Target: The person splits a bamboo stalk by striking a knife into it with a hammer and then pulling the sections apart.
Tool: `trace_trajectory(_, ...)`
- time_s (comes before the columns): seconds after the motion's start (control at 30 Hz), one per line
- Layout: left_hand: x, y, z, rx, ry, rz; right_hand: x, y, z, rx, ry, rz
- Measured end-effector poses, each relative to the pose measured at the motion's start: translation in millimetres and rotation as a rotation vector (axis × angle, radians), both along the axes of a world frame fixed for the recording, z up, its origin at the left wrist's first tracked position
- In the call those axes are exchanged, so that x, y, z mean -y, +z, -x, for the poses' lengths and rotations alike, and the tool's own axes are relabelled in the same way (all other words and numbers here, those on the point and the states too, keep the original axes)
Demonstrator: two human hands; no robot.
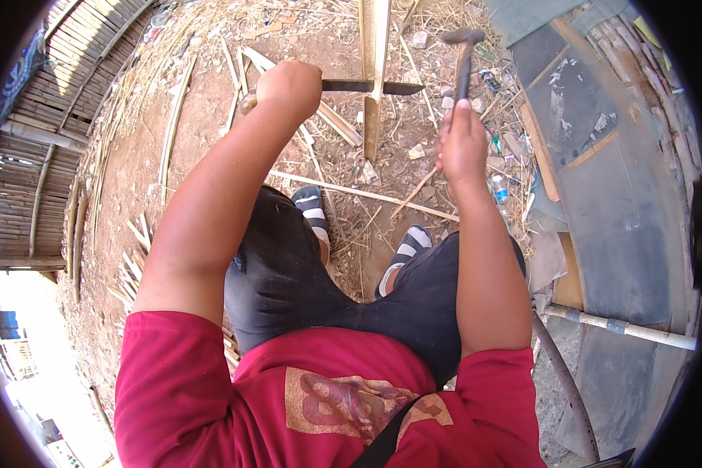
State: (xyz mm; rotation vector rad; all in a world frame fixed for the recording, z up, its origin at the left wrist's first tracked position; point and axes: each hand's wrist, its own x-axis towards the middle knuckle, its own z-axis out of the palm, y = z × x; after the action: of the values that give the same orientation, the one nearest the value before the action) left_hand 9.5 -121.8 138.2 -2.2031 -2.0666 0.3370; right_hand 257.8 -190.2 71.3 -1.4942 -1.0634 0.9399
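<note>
My left hand (288,87) is closed round the handle of a machete (347,85), whose dark blade points to the right. The blade crosses a long split bamboo piece (375,47) that runs away from me at the top centre; it seems to sit in the bamboo. To the right, my right hand (463,147) grips a hammer (464,69) by its shaft, head up and away from me. The hammer head is apart from the blade, out beyond its tip.
Split bamboo strips (178,129) and straw litter the dirt ground. A thin strip (366,193) lies across in front of my feet. A plastic bottle (500,189) lies at the right beside grey sheets (624,210). Woven bamboo walling (19,187) stands at the left.
</note>
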Motion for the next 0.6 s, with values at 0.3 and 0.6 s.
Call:
trace_trajectory(0.3, -1, 5, -14, -0.028, -0.05, -0.033, -9, -52, 17, 0.424, 0.091, 0.115)
trace_trajectory(0.6, -3, 2, -14, -0.043, -0.061, -0.011, -13, -58, -1, 0.315, 0.136, 0.275)
